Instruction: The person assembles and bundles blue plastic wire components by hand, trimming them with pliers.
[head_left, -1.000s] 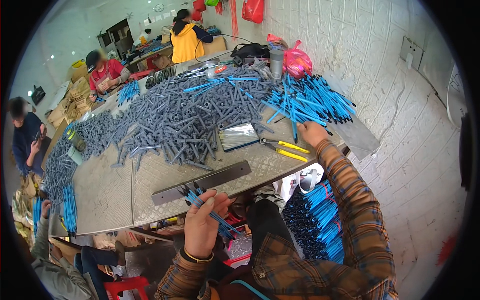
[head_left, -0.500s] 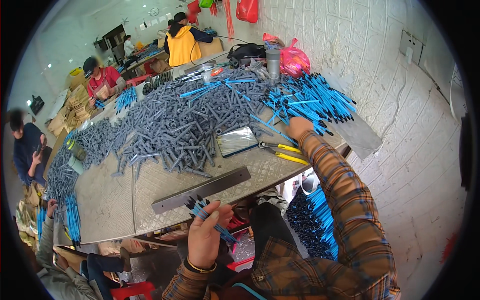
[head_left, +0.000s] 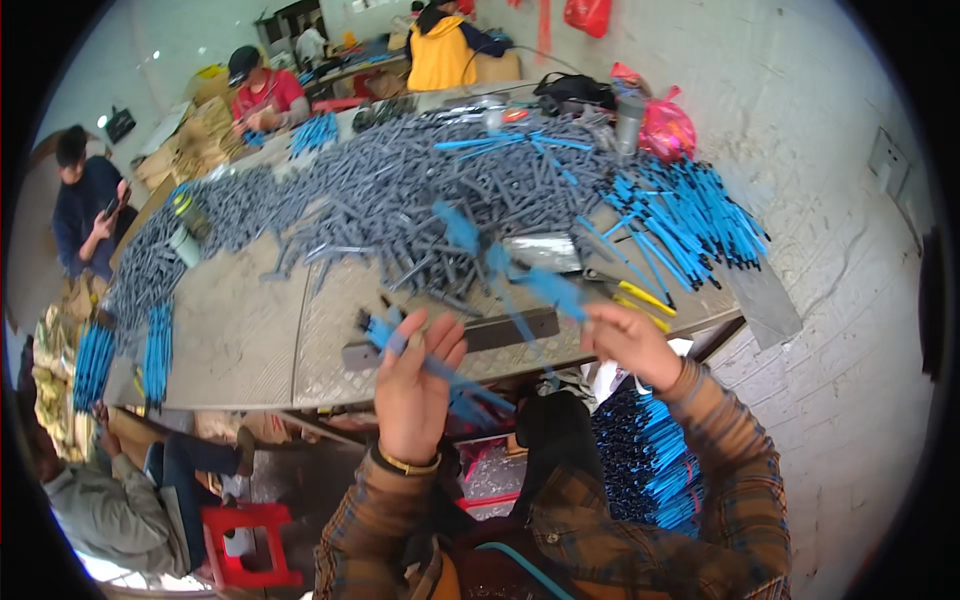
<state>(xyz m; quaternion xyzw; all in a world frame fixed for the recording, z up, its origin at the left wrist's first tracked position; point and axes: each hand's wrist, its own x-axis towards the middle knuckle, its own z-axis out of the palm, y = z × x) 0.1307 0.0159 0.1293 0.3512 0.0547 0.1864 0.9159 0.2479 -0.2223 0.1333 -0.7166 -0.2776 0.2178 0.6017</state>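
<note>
1. Since the earlier frame our right hand (head_left: 630, 345) has come off the blue pile back to the near edge of the table (head_left: 250, 340), and it now carries blurred blue pens (head_left: 520, 285).
2. Left of it, our left hand (head_left: 412, 385) is raised below that edge, fingers closed on a small bundle of blue pens (head_left: 385, 335).
3. Grey metal bar (head_left: 500, 330) lies on the table between both hands.
4. Grey parts pile (head_left: 400, 200) sits mid-table; blue pen pile (head_left: 680, 225) at the table's right end.
</note>
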